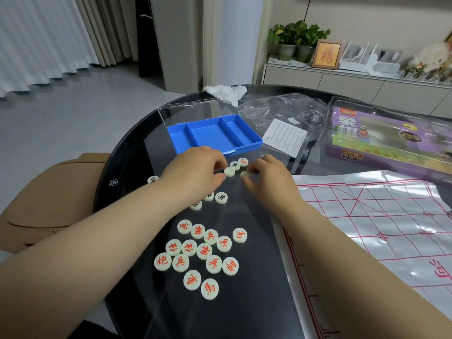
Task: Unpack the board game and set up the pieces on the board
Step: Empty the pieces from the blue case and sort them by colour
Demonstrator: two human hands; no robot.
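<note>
Several round white pieces with red characters (200,253) lie grouped on the dark glass table (127,167) near me. A few black-lettered pieces (221,198) lie farther out, partly under my left arm. My left hand (195,167) pinches a blank-faced white piece (229,171). My right hand (269,177) pinches another white piece (244,174) beside it. Two more pieces (238,163) sit just beyond my fingers. The plastic board sheet (379,221) with red grid lines lies spread at the right.
An empty blue tray (212,134) with a clear hinged lid stands beyond my hands. A clear bag and a printed leaflet (286,137) lie right of it. The purple game box (391,138) sits at the far right. A crumpled tissue (225,92) rests at the table's far edge.
</note>
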